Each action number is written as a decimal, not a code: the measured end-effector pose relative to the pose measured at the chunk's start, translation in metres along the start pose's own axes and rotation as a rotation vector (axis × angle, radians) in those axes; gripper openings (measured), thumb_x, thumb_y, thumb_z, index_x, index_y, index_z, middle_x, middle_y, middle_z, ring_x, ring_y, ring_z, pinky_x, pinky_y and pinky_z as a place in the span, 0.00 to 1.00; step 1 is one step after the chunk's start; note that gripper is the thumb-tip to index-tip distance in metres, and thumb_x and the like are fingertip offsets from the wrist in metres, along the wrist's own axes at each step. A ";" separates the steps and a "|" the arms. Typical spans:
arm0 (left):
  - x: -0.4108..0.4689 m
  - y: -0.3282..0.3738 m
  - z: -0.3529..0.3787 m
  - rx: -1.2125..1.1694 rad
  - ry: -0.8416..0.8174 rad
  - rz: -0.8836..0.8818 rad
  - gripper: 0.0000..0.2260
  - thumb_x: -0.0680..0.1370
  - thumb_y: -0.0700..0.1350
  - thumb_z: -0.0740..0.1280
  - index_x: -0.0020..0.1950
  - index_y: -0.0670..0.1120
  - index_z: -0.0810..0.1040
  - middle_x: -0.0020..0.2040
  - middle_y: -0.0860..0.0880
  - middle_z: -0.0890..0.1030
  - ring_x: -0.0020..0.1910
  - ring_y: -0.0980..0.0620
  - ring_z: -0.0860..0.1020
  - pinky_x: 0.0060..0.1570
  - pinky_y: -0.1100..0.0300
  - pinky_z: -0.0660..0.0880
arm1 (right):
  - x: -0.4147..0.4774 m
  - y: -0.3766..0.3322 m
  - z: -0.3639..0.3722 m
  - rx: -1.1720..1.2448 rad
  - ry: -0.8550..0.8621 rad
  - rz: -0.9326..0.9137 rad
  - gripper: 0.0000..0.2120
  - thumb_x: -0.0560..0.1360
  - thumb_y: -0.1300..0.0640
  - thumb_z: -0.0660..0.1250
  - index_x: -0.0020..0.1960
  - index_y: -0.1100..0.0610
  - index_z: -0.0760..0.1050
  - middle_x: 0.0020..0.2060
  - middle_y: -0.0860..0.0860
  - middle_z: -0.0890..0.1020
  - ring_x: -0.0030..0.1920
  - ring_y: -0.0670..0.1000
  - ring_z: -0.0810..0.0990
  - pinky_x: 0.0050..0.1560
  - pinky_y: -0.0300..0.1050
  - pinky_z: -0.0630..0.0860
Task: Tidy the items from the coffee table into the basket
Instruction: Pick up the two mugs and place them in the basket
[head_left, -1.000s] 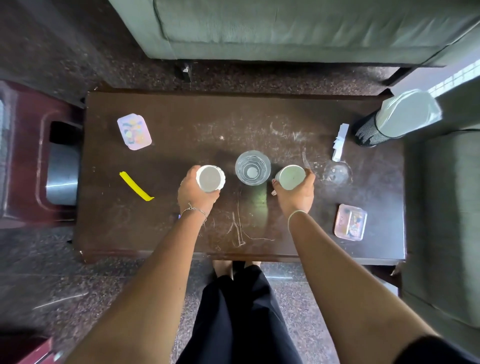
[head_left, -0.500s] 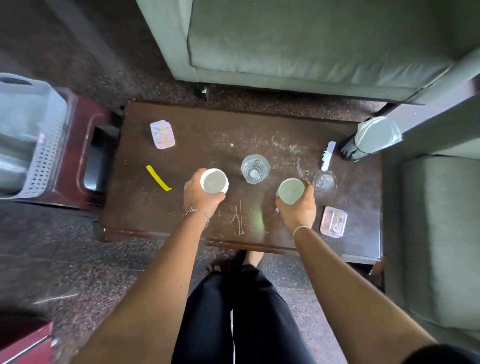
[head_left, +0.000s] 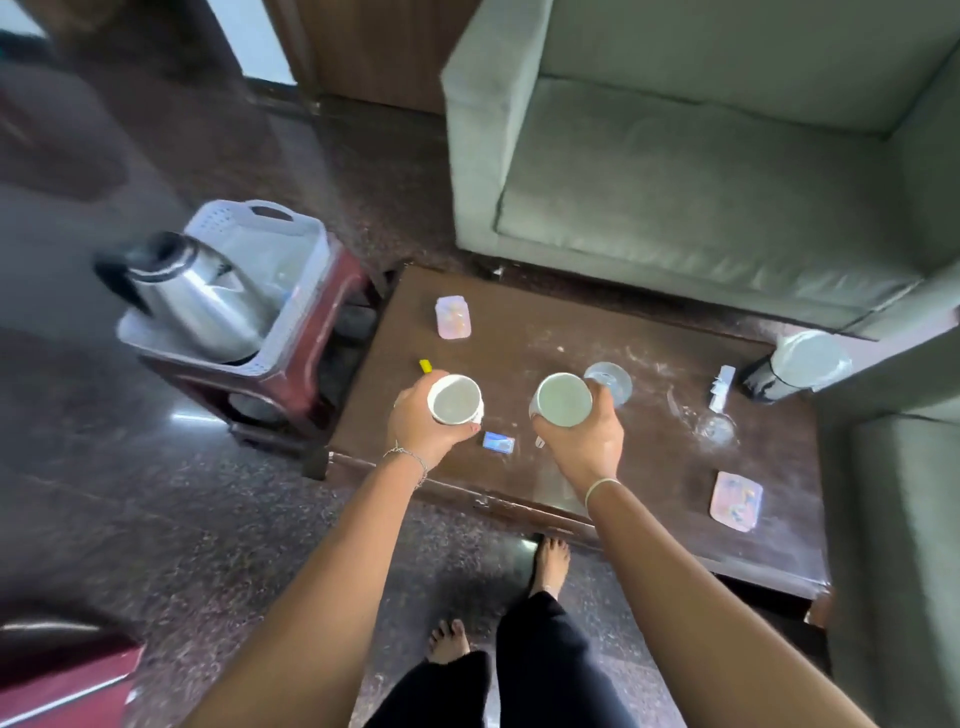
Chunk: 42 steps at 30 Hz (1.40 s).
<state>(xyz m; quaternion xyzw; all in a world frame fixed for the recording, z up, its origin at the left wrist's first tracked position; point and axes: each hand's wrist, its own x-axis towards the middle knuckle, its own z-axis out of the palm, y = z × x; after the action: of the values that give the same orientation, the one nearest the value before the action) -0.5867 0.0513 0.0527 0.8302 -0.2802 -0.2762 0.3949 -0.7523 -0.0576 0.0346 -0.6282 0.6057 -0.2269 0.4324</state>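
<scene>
My left hand (head_left: 415, 423) grips a white cup (head_left: 455, 399) and my right hand (head_left: 584, 439) grips a second white cup (head_left: 563, 400); both are held above the left half of the dark coffee table (head_left: 524, 332). A white basket (head_left: 306, 296) stands on a red stool (head_left: 311, 374) left of the table, with a steel kettle (head_left: 192, 296) inside it. Still on the table are a drinking glass (head_left: 613, 379), a clear glass lying down (head_left: 714, 423), two pink packets (head_left: 453, 317) (head_left: 736, 500), a small blue item (head_left: 497, 442), a yellow strip (head_left: 425, 366) and a white strip (head_left: 722, 387).
A dark flask with a white cap (head_left: 795, 366) stands at the table's far right corner. A grey-green sofa (head_left: 701, 171) lies behind the table and another seat (head_left: 904, 545) to its right. My bare feet (head_left: 550, 564) are on the speckled floor by the table's front edge.
Both hands have lifted their cups off the table and carried them left. The view has swung left, bringing the basket and kettle into sight. A small blue item now shows where the left cup stood.
</scene>
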 end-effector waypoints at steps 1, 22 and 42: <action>-0.003 -0.004 -0.015 -0.006 0.008 -0.002 0.29 0.60 0.46 0.81 0.60 0.52 0.76 0.56 0.51 0.81 0.57 0.47 0.77 0.54 0.50 0.76 | -0.009 -0.009 0.011 0.008 -0.017 -0.016 0.34 0.61 0.47 0.78 0.64 0.47 0.68 0.50 0.44 0.77 0.50 0.48 0.75 0.53 0.43 0.72; 0.124 -0.026 -0.219 0.082 0.129 -0.041 0.32 0.62 0.48 0.80 0.63 0.52 0.73 0.55 0.54 0.78 0.56 0.50 0.76 0.52 0.60 0.70 | 0.011 -0.206 0.188 -0.011 -0.341 -0.307 0.24 0.58 0.52 0.78 0.46 0.36 0.68 0.38 0.33 0.75 0.41 0.31 0.75 0.37 0.24 0.66; 0.339 -0.066 -0.373 0.369 -0.011 0.057 0.33 0.65 0.47 0.79 0.66 0.51 0.70 0.64 0.50 0.76 0.63 0.45 0.73 0.60 0.53 0.71 | 0.103 -0.312 0.362 -0.157 -0.441 -0.392 0.32 0.61 0.51 0.78 0.62 0.45 0.70 0.51 0.43 0.74 0.53 0.46 0.72 0.53 0.39 0.67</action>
<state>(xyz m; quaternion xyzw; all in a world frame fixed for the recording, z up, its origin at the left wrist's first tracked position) -0.0825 0.0410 0.1187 0.8788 -0.3515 -0.2134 0.2421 -0.2658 -0.0926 0.0760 -0.7986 0.3803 -0.1168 0.4515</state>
